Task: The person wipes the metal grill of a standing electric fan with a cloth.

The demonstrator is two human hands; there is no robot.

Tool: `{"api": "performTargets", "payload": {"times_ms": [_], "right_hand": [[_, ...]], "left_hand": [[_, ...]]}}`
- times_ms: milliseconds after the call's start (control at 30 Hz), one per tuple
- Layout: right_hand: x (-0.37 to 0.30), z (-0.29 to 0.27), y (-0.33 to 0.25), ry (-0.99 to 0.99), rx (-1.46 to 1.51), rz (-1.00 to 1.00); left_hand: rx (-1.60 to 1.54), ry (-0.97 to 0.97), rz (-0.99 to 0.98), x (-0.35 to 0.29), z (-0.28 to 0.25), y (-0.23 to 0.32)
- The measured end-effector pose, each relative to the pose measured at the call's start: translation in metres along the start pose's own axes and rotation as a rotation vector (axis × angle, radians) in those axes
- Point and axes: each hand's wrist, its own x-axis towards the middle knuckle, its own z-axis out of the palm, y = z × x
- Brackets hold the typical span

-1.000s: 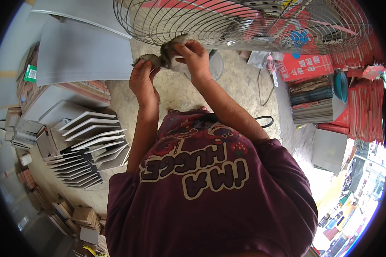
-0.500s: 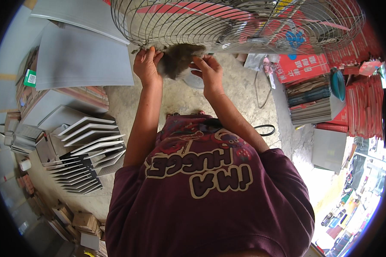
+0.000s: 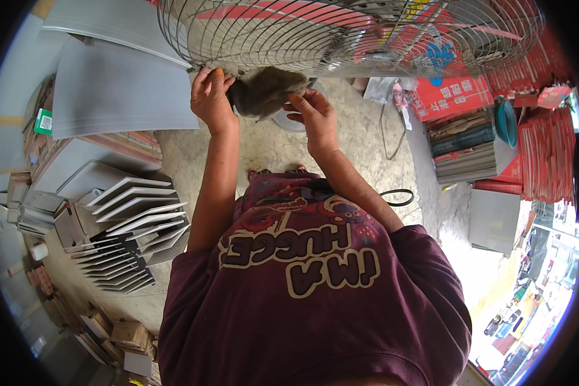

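Note:
A large wire-caged fan stretches across the top of the view. Just below the cage's lower edge hangs a dark grey-brown rag, bunched and dirty-looking, spread between my two hands. My left hand pinches its paler left end close to the wire grille. The right end is caught between thumb and fingers of my right hand. Part of the fan's dark stand is hidden behind the rag.
Grey boards and a rack of white tile samples stand on the left. To the right are red cartons, stacked tiles and a teal basin. A cable lies on the concrete floor.
My left hand has shifted slightly left and down, and my right hand slightly right and down. The rag looks more spread out between them. The fan appears a little farther left.

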Motion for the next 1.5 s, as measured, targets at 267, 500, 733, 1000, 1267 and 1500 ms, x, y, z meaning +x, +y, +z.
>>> {"api": "performTargets", "payload": {"times_ms": [267, 500, 733, 1000, 1267, 1500], "right_hand": [[-0.002, 0.005, 0.004, -0.061, -0.035, -0.039], [0.001, 0.01, 0.015, -0.201, -0.222, -0.218], [-0.007, 0.007, 0.013, -0.178, -0.504, -0.285], [-0.009, 0.001, 0.019, -0.158, -0.165, -0.15], [-0.005, -0.01, 0.023, -0.093, -0.165, -0.173], [-0.012, -0.011, 0.02, -0.066, -0.113, -0.137]], "left_hand": [[0.091, -0.119, -0.065, -0.024, -0.004, 0.009], [0.283, -0.364, 0.01, -0.064, -0.003, 0.016], [0.365, -0.528, -0.025, -0.076, -0.013, 0.033], [0.482, -0.732, -0.161, -0.095, -0.046, 0.07], [0.946, -0.806, -0.606, -0.117, -0.191, 0.041], [0.96, -0.882, -0.577, -0.127, -0.168, 0.084]]}}
